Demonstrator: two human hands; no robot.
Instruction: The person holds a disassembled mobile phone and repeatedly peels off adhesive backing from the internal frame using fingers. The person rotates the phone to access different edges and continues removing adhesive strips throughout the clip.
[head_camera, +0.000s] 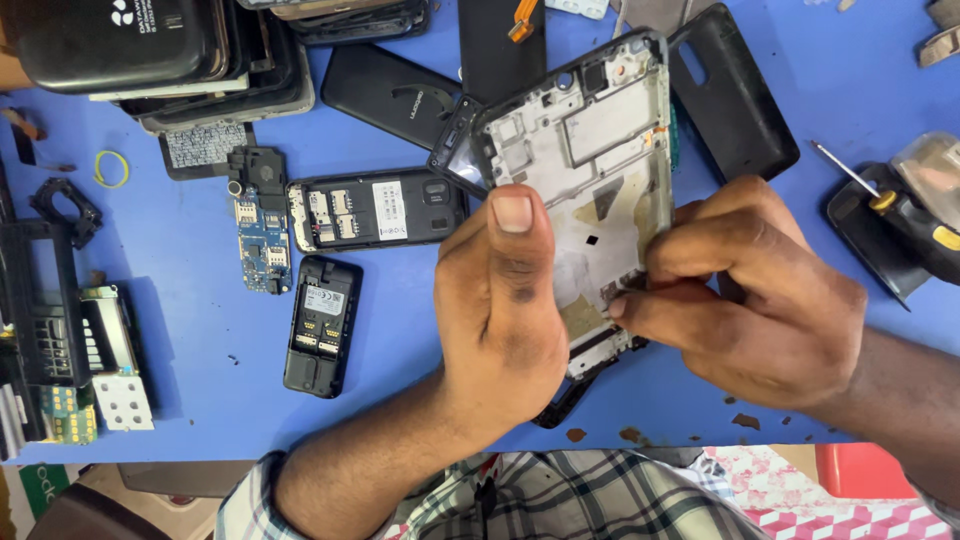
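Note:
My left hand (500, 310) grips an opened smartphone frame (590, 150), its silver inner chassis facing me, thumb pressed flat on its left side. The frame is tilted, top end pointing away from me. My right hand (745, 290) pinches the frame's lower right edge with its fingertips curled onto the chassis. What sits under those fingertips is hidden. Both hands hover above the blue table (190, 240).
Left of the hands lie two open keypad phones (375, 208) (320, 325), a blue circuit board (262, 245) and a keypad assembly (100, 360). Stacked phone covers (170, 60) sit at top left, a black back cover (735, 95) at top right, a screwdriver (890, 205) at right.

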